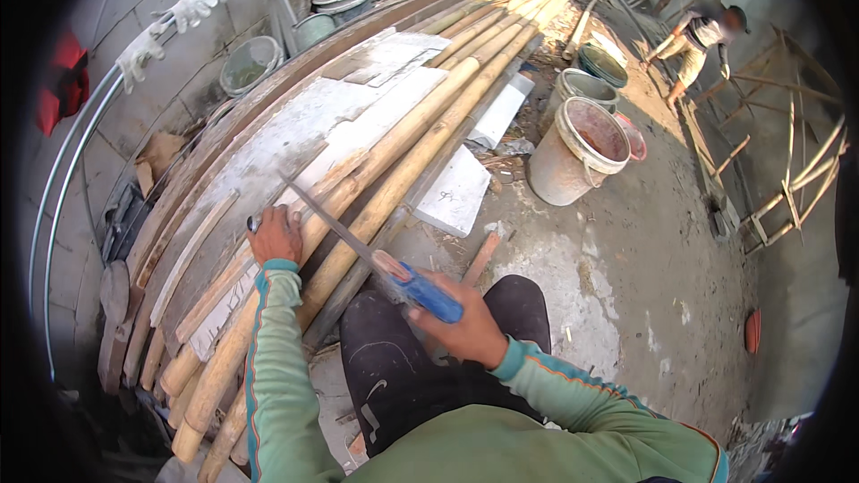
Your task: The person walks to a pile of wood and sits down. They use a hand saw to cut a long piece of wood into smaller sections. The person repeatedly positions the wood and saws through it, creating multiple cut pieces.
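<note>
My right hand (470,322) grips the blue handle of a handsaw (420,291). Its narrow blade points up and left, crossing over a thick bamboo pole (380,161) and a wooden strip (215,295). On that strip, left of the blade, my left hand (277,237) presses down with curled fingers. A small dark object shows by its fingertips, too small to name. Under the strip, white-smeared boards (295,121) rest on the pile beside several long bamboo poles. Whether the saw teeth touch the wood cannot be made out.
Buckets, one a dirty white pail (577,152), stand right of the pile. White blocks (455,192) lie alongside. Gloves (192,11) hang on a metal rail at left. Another person (698,45) bends at far right, near a bamboo frame (792,170). An orange-brown wood scrap (481,258) lies by my knees.
</note>
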A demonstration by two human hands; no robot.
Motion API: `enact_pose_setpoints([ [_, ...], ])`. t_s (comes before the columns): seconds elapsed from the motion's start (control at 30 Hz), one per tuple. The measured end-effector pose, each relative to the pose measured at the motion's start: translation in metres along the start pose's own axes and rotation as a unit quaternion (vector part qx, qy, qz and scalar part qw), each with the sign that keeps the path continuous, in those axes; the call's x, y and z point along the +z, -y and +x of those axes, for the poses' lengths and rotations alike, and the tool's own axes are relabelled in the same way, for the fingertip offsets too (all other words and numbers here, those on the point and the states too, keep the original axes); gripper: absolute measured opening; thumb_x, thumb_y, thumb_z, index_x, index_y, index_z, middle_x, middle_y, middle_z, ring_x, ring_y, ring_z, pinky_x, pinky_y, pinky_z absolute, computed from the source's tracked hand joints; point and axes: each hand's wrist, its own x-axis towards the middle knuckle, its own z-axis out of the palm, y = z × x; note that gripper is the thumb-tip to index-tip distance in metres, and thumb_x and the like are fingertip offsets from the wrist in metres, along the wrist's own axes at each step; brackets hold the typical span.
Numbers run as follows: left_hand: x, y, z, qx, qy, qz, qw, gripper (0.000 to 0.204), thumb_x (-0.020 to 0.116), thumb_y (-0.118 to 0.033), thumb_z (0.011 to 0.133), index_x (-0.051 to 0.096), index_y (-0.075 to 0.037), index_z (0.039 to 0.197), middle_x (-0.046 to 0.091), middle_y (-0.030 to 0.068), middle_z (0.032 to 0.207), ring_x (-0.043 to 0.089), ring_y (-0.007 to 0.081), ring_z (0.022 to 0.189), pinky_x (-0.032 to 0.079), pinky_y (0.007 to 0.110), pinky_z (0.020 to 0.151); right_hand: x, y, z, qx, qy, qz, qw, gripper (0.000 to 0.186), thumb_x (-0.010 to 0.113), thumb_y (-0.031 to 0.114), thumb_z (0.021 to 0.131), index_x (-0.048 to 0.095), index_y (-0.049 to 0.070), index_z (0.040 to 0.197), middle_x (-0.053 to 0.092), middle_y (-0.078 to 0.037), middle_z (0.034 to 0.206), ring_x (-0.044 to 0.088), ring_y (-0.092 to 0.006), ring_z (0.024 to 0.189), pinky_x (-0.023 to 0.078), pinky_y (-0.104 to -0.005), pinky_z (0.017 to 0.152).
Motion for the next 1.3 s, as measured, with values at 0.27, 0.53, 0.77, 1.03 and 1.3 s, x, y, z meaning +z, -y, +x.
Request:
enact_pose_setpoints([
  [0.27,0.000,-0.006,0.007,-0.012,0.037,0.057,0.998,0.037,0.060,-0.037,0.103,0.069,-0.012,0.129,0.065,0.0120,0.131,0.063,0.0371,0.122,0.041,0.061,0.107,-0.022,-0.002,-0.027,0.010,-0.016,0.016,1.000,0.055,0.075,0.016,0.093,0.059,0.003,0.144,0.072,-0.023,0.122,0.072,-0.0374,0.112,0.054,-0.0404,0.100],
  [0.53,0.009,-0.005,0.013,0.014,0.036,0.081,0.996,0.038,0.058,-0.038,0.105,0.068,-0.014,0.132,0.064,0.0097,0.134,0.063,0.0354,0.123,0.042,0.065,0.104,0.029,-0.030,0.075,0.010,-0.031,0.031,0.999,0.051,0.074,0.017,0.092,0.060,0.001,0.138,0.071,-0.025,0.116,0.071,-0.0416,0.103,0.054,-0.0468,0.092],
  [0.77,0.003,-0.007,0.000,0.013,0.030,0.091,0.995,0.036,0.058,-0.036,0.105,0.068,-0.013,0.131,0.065,0.0102,0.130,0.064,0.0338,0.121,0.041,0.063,0.104,-0.027,0.009,-0.037,-0.041,-0.019,0.008,0.999,0.052,0.075,0.018,0.092,0.060,0.000,0.138,0.072,-0.025,0.120,0.071,-0.0402,0.106,0.054,-0.0452,0.094],
  [1.03,-0.010,0.015,-0.004,-0.027,0.027,0.076,0.996,0.036,0.060,-0.038,0.103,0.071,-0.012,0.126,0.068,0.0116,0.128,0.064,0.0346,0.122,0.043,0.060,0.105,0.015,-0.016,0.035,-0.009,0.008,0.004,1.000,0.052,0.077,0.020,0.092,0.061,0.004,0.139,0.074,-0.024,0.113,0.074,-0.0372,0.100,0.056,-0.0413,0.089],
  [1.3,-0.012,-0.003,-0.003,0.017,0.020,0.036,0.999,0.035,0.063,-0.039,0.101,0.072,-0.013,0.123,0.067,0.0097,0.122,0.067,0.0322,0.113,0.041,0.053,0.105,0.035,-0.017,0.066,0.102,-0.017,0.077,0.992,0.040,0.074,0.008,0.092,0.067,-0.002,0.129,0.071,-0.007,0.105,0.063,-0.0114,0.095,0.053,-0.0309,0.087],
])
